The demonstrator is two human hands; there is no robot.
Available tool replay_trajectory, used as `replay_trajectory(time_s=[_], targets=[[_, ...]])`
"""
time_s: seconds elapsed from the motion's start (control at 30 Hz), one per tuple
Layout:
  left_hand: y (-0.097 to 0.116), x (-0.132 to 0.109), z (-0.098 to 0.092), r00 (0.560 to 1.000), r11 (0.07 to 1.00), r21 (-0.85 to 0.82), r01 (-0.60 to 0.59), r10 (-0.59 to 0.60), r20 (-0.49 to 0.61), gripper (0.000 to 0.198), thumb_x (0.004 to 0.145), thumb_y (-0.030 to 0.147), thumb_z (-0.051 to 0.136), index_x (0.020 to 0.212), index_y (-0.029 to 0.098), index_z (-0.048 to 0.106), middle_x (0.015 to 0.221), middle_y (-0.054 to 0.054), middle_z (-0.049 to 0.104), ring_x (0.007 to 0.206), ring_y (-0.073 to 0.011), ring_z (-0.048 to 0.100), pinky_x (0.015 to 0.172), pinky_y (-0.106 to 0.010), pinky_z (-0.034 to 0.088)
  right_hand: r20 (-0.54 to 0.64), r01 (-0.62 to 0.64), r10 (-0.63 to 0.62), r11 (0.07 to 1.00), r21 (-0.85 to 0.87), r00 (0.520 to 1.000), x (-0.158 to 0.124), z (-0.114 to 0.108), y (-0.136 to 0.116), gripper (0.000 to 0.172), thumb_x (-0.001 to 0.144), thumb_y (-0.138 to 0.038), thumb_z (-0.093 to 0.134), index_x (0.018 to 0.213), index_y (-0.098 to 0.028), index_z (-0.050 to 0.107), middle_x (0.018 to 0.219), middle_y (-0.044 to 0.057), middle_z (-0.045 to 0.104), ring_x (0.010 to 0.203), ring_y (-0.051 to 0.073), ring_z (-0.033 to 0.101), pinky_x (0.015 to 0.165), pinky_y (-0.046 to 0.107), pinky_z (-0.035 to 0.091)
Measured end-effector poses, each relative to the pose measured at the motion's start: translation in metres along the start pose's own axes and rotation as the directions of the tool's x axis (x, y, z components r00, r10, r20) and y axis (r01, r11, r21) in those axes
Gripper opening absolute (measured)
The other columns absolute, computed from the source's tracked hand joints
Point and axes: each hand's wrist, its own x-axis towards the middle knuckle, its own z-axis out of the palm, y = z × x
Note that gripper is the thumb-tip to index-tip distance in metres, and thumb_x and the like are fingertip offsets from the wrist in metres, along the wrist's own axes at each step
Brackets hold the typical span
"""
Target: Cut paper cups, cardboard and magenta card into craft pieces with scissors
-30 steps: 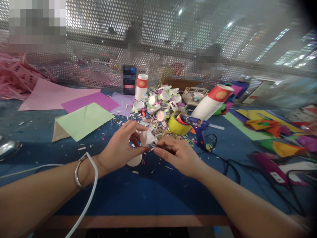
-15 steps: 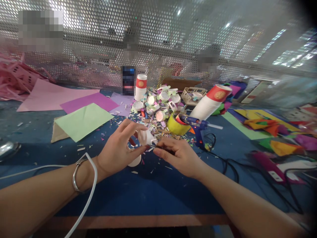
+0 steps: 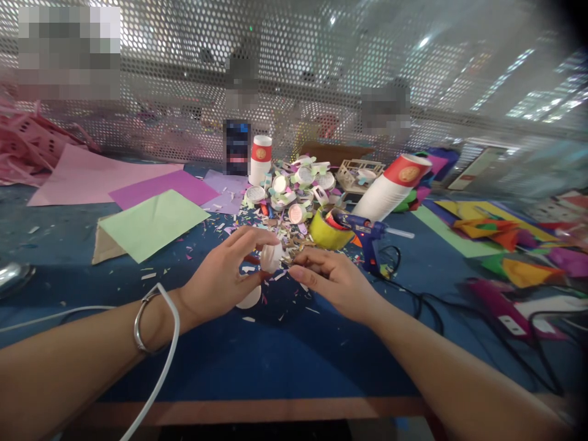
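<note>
Between the thumb and fingers of my left hand (image 3: 227,266) is a small white paper cup bottom (image 3: 271,257), tilted on its side. Just to its right, my right hand (image 3: 328,278) is closed, with the thumb pressed against bent fingers. It grips a thin metal-bladed tool, now mostly hidden by the fingers; its exact kind does not show. A round white paper piece (image 3: 250,298) lies on the table below my left hand, partly covered by it. Paper scraps (image 3: 275,229) are scattered behind both hands.
Beyond the scraps are a pile of cut cup pieces (image 3: 303,180), an upright cup stack (image 3: 261,160) and a leaning one (image 3: 390,187). A blue glue gun (image 3: 370,236) rests by a yellow tape roll (image 3: 328,231). Coloured sheets (image 3: 154,223) lie left; black cables (image 3: 427,300) run right.
The cup bottom has turned in my left hand. My right hand has drawn slightly away from it to the right, and the blade that showed at the cup is now hidden.
</note>
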Motion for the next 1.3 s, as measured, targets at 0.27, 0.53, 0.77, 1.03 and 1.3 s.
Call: replay_trajectory(time_s=[0.27,0.53,0.77,1.03,1.3], targets=[[-0.0025,0.0,0.0002,0.997,0.995,0.065,-0.081,0.082,-0.014,0.035,0.091,0.012,0.062,0.123,0.025,0.058,0.129,-0.006,0.058,0.12,-0.0193,0.056,0.089,-0.032,0.061,0.009,0.013,-0.013,1.0,0.012,1.0,-0.0008,-0.0003,-0.001,0.037,0.094,-0.052,0.058,0.077,-0.019,0.056,0.061,-0.006,0.039,0.053,0.009,0.033,0.049,0.026,0.022],[-0.0045,-0.0002,0.0015,0.987,0.982,0.121,-0.144,0.151,-0.049,0.04,0.087,0.004,0.063,0.123,0.021,0.06,0.127,-0.007,0.06,0.12,-0.0171,0.056,0.089,-0.027,0.059,0.016,0.02,-0.02,1.0,-0.019,1.0,-0.0024,-0.001,0.0,0.039,0.094,-0.052,0.058,0.075,-0.018,0.055,0.061,-0.006,0.037,0.053,0.009,0.032,0.05,0.026,0.022],[-0.0043,-0.0015,0.0009,0.985,0.98,0.124,-0.157,0.164,-0.052,0.043,0.085,0.002,0.065,0.123,0.021,0.06,0.128,-0.007,0.06,0.121,-0.0162,0.057,0.089,-0.026,0.059,0.011,0.02,-0.02,1.0,-0.024,1.0,-0.0008,-0.0015,-0.0009,0.039,0.094,-0.052,0.058,0.075,-0.018,0.056,0.061,-0.006,0.038,0.053,0.008,0.033,0.05,0.025,0.023],[-0.0028,-0.0007,-0.0029,0.949,0.911,0.298,-0.285,0.312,-0.045,0.047,0.084,-0.001,0.063,0.126,0.019,0.057,0.131,-0.01,0.06,0.124,-0.0214,0.056,0.103,-0.04,0.05,0.029,0.055,-0.053,0.996,-0.072,0.998,-0.0024,-0.0041,-0.005,0.04,0.096,-0.051,0.055,0.074,-0.017,0.056,0.065,-0.004,0.041,0.056,0.009,0.035,0.052,0.026,0.026],[0.0,-0.0005,-0.0064,0.992,0.977,0.184,-0.108,0.118,-0.046,0.04,0.087,0.024,0.071,0.125,0.021,0.059,0.12,-0.009,0.062,0.102,-0.0203,0.062,0.085,-0.034,0.055,0.024,-0.02,0.019,0.999,0.032,1.0,-0.0025,-0.0086,-0.0054,0.041,0.094,-0.054,0.057,0.075,-0.018,0.053,0.062,-0.006,0.037,0.054,0.008,0.032,0.05,0.026,0.022]])
